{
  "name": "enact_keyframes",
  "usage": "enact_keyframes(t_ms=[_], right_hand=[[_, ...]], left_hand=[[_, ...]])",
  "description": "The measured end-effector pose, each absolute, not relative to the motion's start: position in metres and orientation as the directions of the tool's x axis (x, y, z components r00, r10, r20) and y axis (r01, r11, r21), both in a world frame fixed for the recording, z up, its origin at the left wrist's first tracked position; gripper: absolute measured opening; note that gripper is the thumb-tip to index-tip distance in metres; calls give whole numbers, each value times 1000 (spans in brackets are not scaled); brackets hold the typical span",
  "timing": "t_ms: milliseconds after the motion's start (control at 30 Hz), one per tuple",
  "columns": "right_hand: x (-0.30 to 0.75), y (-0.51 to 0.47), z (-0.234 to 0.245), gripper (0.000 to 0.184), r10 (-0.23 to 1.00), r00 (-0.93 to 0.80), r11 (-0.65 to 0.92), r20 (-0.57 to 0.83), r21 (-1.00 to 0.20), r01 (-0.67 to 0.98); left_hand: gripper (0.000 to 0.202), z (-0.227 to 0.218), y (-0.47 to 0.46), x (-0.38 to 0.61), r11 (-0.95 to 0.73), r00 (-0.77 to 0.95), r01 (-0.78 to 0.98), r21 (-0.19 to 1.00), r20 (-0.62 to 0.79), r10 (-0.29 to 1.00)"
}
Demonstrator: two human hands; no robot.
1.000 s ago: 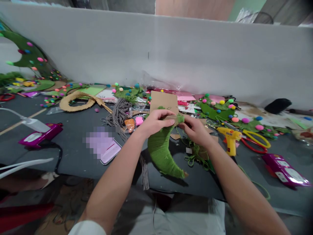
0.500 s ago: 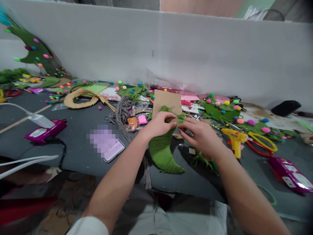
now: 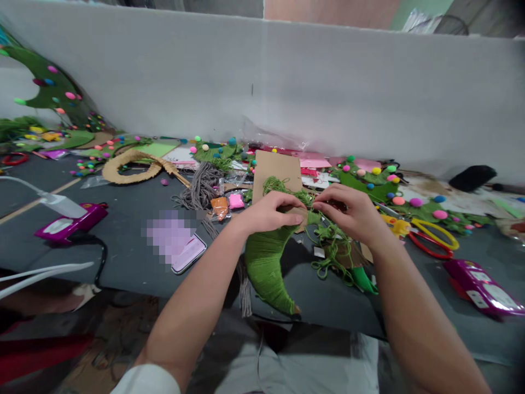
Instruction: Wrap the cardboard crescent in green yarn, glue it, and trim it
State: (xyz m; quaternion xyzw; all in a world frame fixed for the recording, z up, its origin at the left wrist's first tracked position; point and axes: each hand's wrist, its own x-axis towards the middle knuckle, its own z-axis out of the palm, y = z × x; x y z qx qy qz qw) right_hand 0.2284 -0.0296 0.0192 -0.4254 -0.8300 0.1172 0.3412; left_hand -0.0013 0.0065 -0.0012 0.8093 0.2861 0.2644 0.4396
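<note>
My left hand (image 3: 268, 213) grips the top of a curved cardboard shape wound in green yarn (image 3: 266, 262), which hangs down over the table's near edge. My right hand (image 3: 353, 212) is closed in a pinch on the green yarn strand (image 3: 332, 241) just right of that shape. Loose green yarn lies tangled under my right wrist. A bare piece of brown cardboard (image 3: 275, 169) stands just behind both hands.
A yellow glue gun (image 3: 392, 223) and yellow-handled scissors (image 3: 435, 235) lie to the right, with a purple packet (image 3: 479, 284) beyond them. A phone (image 3: 188, 253), grey yarn (image 3: 200, 189), a tan wrapped crescent (image 3: 127, 167) and a purple glue gun (image 3: 69, 221) lie left. Green felt pieces with pompoms line the white wall.
My right hand has risen and shifted right, pulling the yarn strand up beside the shape's top. The wrapped shape hangs a little lower over the table edge. My left hand keeps its grip.
</note>
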Motion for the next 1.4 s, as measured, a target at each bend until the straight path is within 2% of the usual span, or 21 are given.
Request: enact_keyframes(t_ms=[433, 567, 667, 733, 833, 933, 1033, 1133, 1233, 1300, 1400], right_hand=[[223, -21, 4, 16, 792, -431, 610, 432, -567, 553], [215, -21, -4, 15, 791, -452, 609, 412, -601, 517], [206, -24, -7, 17, 788, -478, 608, 387, -606, 512], [201, -28, -7, 20, 782, -510, 618, 359, -552, 560], [198, -36, -3, 22, 759, -563, 650, 328, -324, 687], [196, -47, 5, 22, 732, -587, 644, 345, -69, 762], [198, -52, 14, 20, 709, -579, 629, 402, 12, 778], [204, -48, 18, 17, 690, -589, 673, 421, -74, 736], [214, -38, 18, 15, 704, -580, 701, 409, -272, 659], [221, -31, 16, 17, 735, -547, 677, 400, -402, 616], [226, -25, 14, 21, 794, -461, 608, 397, -536, 586]], left_hand=[[34, 4, 2, -3, -338, 668, 130, 932, 170, 724], [32, 3, 4, -4, -281, 594, 12, 960, 219, 774], [35, -1, 9, -5, -272, 495, -2, 962, 237, 836], [33, -3, 13, -5, -293, 428, 59, 954, 241, 871], [26, -3, 13, -4, -355, 394, 235, 905, 245, 886], [26, -2, 8, -3, -384, 466, 361, 850, 192, 864], [28, 0, 0, -2, -321, 574, 378, 869, 52, 817], [29, 4, -3, -2, -318, 680, 349, 882, -5, 733], [32, 7, -2, -4, -394, 741, 321, 861, 31, 671], [33, 8, -1, -5, -436, 748, 311, 844, 65, 660], [31, 10, 0, -6, -471, 748, 277, 838, 120, 652]])
